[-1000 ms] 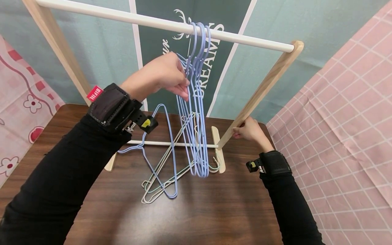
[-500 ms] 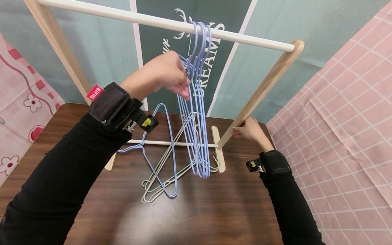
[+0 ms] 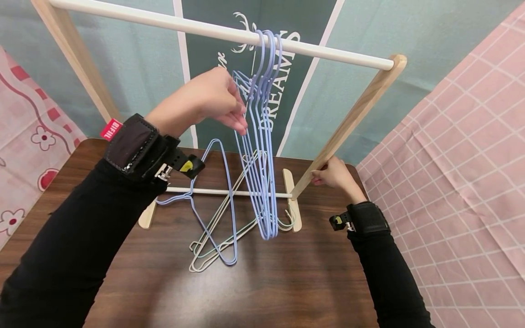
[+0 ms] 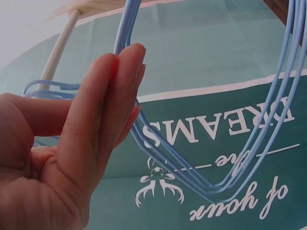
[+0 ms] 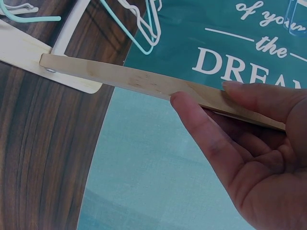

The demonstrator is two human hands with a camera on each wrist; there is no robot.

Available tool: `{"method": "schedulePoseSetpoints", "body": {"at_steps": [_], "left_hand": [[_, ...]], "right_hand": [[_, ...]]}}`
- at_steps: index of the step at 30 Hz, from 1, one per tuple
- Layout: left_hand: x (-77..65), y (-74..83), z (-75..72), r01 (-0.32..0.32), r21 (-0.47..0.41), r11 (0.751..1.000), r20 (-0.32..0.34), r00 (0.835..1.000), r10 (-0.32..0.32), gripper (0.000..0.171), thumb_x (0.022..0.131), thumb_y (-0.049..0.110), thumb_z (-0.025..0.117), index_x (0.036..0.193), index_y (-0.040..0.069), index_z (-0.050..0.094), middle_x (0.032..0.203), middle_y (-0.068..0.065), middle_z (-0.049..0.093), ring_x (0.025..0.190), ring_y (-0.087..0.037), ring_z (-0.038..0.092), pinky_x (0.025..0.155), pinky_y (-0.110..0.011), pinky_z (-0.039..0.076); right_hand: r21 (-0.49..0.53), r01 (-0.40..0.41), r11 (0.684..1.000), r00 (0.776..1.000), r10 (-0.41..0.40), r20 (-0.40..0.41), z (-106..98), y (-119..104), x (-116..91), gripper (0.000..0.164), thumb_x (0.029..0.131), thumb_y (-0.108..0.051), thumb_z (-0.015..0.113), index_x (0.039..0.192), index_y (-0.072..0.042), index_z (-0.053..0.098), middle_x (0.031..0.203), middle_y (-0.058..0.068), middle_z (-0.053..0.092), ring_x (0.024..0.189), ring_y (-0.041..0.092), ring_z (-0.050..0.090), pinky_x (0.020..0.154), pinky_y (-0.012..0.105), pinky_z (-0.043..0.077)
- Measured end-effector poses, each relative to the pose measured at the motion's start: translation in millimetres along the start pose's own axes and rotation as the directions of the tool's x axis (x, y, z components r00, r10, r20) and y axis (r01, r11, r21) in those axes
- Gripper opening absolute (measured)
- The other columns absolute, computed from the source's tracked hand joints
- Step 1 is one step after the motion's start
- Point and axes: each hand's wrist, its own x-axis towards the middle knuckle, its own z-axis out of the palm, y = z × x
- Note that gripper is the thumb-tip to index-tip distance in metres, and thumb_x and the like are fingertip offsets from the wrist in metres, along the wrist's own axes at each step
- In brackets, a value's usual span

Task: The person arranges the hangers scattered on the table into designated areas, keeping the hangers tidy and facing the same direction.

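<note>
Several light-blue hangers hang together by their hooks from the white rail of a wooden rack, right of its middle. My left hand is just to their left, below the rail. In the left wrist view its fingers are straight and close together, tips right at the blue wires, the thumb partly hidden behind them. Low on the rack's right post, my right hand grips the wood between thumb and fingers, as the right wrist view also shows.
Under the rack, a loose blue hanger lies over white and pale-green hangers on the brown table. The lower white bar crosses between the rack's feet. A pink checked curtain borders the right side.
My left hand has shifted slightly left, and a gap shows between it and the hangers' upper part. The hanging hangers swing a little left. The right hand has not moved.
</note>
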Motion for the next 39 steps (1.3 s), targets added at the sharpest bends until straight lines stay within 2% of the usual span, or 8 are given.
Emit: {"method": "schedulePoseSetpoints", "body": {"at_steps": [8, 12, 20, 26, 33, 39], "left_hand": [[-2.5, -14.3, -7.3, 0.048, 0.079, 0.996, -0.023, 0.999, -0.046, 0.018, 0.093, 0.000, 0.049, 0.103, -0.013, 0.053, 0.072, -0.013, 0.064, 0.065, -0.018, 0.067, 0.066, -0.024, 0.056], [-2.1, -23.9, -9.1, 0.052, 0.080, 0.995, -0.020, 0.999, -0.050, 0.017, 0.092, 0.000, 0.049, 0.103, -0.013, 0.053, 0.073, -0.014, 0.063, 0.065, -0.019, 0.067, 0.066, -0.026, 0.056], [3.1, -55.2, -14.6, 0.066, -0.011, 0.998, 0.006, 0.998, -0.066, 0.018, 0.091, -0.004, 0.048, 0.104, -0.016, 0.051, 0.071, -0.015, 0.062, 0.062, -0.020, 0.066, 0.063, -0.028, 0.057], [6.5, -80.4, -17.0, 0.082, -0.055, 0.995, 0.007, 0.997, -0.082, 0.016, 0.091, -0.006, 0.046, 0.101, -0.018, 0.051, 0.068, -0.014, 0.061, 0.059, -0.018, 0.065, 0.062, -0.027, 0.057], [14.2, -111.5, -20.0, 0.100, -0.079, 0.992, -0.003, 0.995, -0.100, 0.014, 0.091, -0.007, 0.046, 0.099, -0.018, 0.050, 0.067, -0.013, 0.060, 0.059, -0.019, 0.064, 0.061, -0.028, 0.057], [20.2, -136.7, -18.0, 0.133, -0.102, 0.986, 0.028, 0.991, -0.131, 0.012, 0.090, -0.010, 0.042, 0.097, -0.018, 0.048, 0.069, -0.015, 0.058, 0.059, -0.019, 0.062, 0.062, -0.030, 0.057]], "right_hand": [[-0.038, 0.001, 0.999, 1.000, -0.001, -0.001, -1, -1, -1, 0.028, 0.089, -0.003, 0.056, 0.107, 0.017, 0.050, 0.085, 0.028, 0.064, 0.071, 0.028, 0.067, 0.058, 0.026, 0.057], [-0.023, -0.005, 1.000, 1.000, 0.005, 0.003, -1, -2, -2, 0.027, 0.089, -0.003, 0.056, 0.107, 0.018, 0.050, 0.086, 0.029, 0.063, 0.071, 0.028, 0.067, 0.058, 0.026, 0.057], [0.012, -0.019, 1.000, 1.000, 0.019, 0.013, 0, -2, -2, 0.029, 0.090, -0.003, 0.055, 0.108, 0.019, 0.049, 0.088, 0.030, 0.063, 0.072, 0.028, 0.067, 0.060, 0.026, 0.057], [0.003, -0.027, 1.000, 1.000, 0.027, 0.010, -1, -3, -3, 0.030, 0.090, -0.004, 0.056, 0.109, 0.018, 0.049, 0.090, 0.031, 0.062, 0.073, 0.028, 0.067, 0.060, 0.026, 0.057], [0.000, -0.028, 1.000, 1.000, 0.028, 0.008, -1, -3, -4, 0.030, 0.090, -0.003, 0.056, 0.110, 0.018, 0.048, 0.090, 0.031, 0.062, 0.072, 0.028, 0.067, 0.060, 0.027, 0.057], [0.007, -0.019, 1.000, 1.000, 0.019, 0.004, 0, -3, -5, 0.030, 0.090, -0.004, 0.056, 0.110, 0.018, 0.048, 0.091, 0.032, 0.061, 0.073, 0.029, 0.067, 0.060, 0.026, 0.057]]}}
